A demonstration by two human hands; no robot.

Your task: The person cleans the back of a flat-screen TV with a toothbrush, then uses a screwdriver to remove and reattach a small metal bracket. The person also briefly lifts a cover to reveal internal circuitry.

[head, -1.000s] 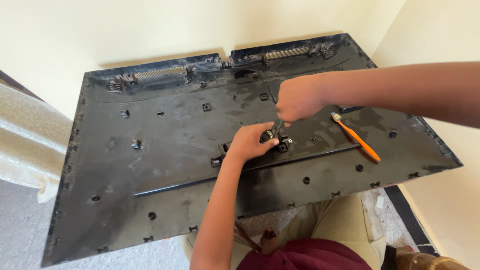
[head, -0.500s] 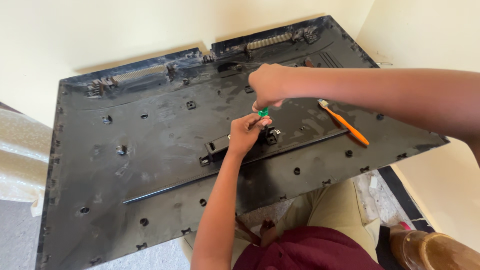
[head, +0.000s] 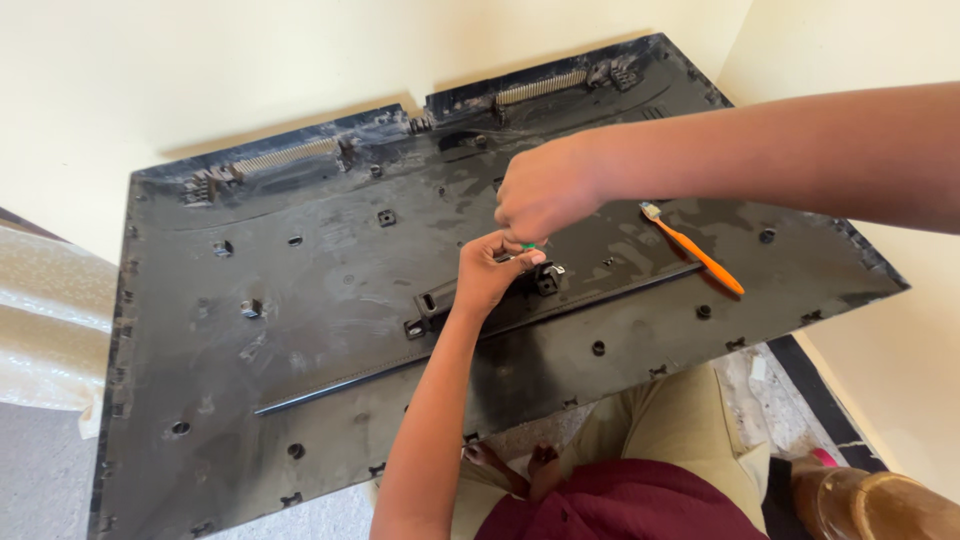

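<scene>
Shifted slightly left since before, right hand (head: 545, 195) fisted around a green-handled tool (head: 528, 246), left hand (head: 490, 272) pinching the black bracket (head: 470, 290) on the panel (head: 300, 300); needs steady alignment next.

The right hand (head: 545, 192) closes over a green-tipped tool (head: 528, 246), hiding its handle; just below, the left hand's (head: 490, 272) fingers cover the bracket's (head: 470, 295) end.

The large back panel (head: 300, 330) looks like black plastic, semi-glossy and smeared with dust, while the toothbrush (head: 695, 250) on it is smooth orange plastic.
</scene>
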